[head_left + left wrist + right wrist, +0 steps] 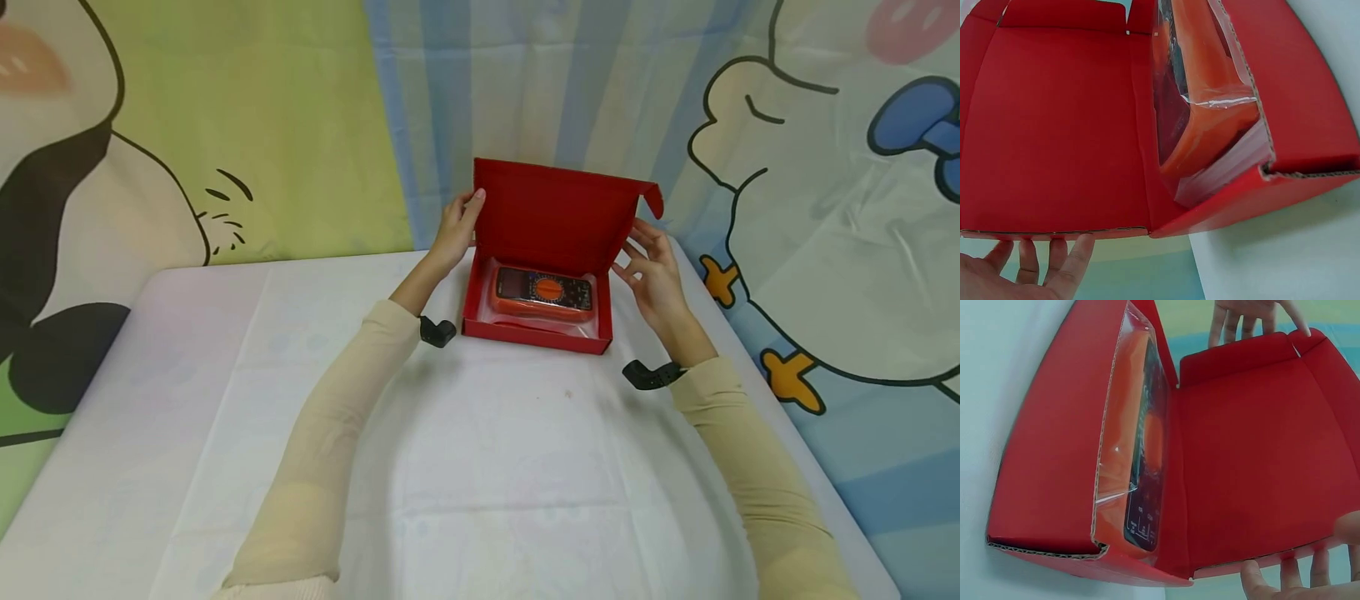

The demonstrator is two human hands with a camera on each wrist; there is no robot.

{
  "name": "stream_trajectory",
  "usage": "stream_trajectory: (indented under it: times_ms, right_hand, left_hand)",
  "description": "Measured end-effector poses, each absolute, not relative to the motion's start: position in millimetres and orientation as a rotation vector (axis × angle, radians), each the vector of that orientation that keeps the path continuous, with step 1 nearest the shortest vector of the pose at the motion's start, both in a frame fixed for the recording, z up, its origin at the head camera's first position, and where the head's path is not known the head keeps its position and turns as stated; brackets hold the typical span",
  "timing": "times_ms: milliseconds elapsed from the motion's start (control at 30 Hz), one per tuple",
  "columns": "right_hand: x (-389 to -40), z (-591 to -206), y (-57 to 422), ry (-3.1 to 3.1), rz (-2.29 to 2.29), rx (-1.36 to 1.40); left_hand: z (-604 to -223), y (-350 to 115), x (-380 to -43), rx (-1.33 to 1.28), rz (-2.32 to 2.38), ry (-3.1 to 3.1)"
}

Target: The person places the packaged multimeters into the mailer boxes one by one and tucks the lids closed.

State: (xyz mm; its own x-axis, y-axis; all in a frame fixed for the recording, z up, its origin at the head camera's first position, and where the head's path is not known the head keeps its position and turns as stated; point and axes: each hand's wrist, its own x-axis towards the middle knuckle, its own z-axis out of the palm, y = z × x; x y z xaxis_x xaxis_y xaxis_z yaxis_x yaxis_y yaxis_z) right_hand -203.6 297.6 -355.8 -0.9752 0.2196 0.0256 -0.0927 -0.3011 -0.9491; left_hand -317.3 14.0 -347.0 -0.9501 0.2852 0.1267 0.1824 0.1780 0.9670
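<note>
A red cardboard box (pixel 537 334) stands with its lid (pixel 555 212) raised. Inside lies an orange and black digital multimeter (pixel 543 293) in clear plastic wrap, its round orange dial facing up. My left hand (pixel 454 229) holds the lid's left edge, thumb near the upper corner; in the left wrist view its fingers (pixel 1060 265) meet the lid's side flap. At the lid's right edge, my right hand (pixel 654 271) holds the side flap with spread fingers and thumb. In the right wrist view, the fingers (pixel 1288 578) touch that flap from outside.
A white cloth covers the table (pixel 480 467), and the box sits near its back edge. Behind the table hangs a curtain (pixel 300 125) with cartoon animals. A black wrist camera (pixel 437 332) is on the left wrist, another camera (pixel 651 375) on the right.
</note>
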Motion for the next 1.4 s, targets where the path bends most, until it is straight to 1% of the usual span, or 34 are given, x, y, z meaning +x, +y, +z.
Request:
stream_trajectory:
  times_ms: [167,500,767,967,1167,1400]
  right_hand:
    - [-202.7,-358.1,295.4,-1.746,2.377,-0.153]
    - [-200.5,-361.7,296.9,-1.894,2.276,-0.062]
    - [-198.3,-364.6,301.2,-1.807,2.357,-0.072]
    - [-196.3,-354.6,308.6,-1.832,2.35,-0.086]
    - [-196.9,-346.0,312.1,-1.859,2.342,-0.089]
    - [-194.4,-345.0,310.2,-1.938,2.288,-0.104]
  left_hand:
    - [-350.2,12.2,-317.8,0.476,1.871,2.384]
    - [-350.6,13.1,-317.4,0.429,1.976,2.335]
    - [-353.1,10.3,-313.3,0.417,2.067,2.17]
    - [-351.5,3.0,-309.3,0.382,2.133,2.038]
    - [-348.3,1.2,-305.3,0.406,2.111,2.042]
    - [-345.3,0.3,-303.4,0.373,2.043,2.085]
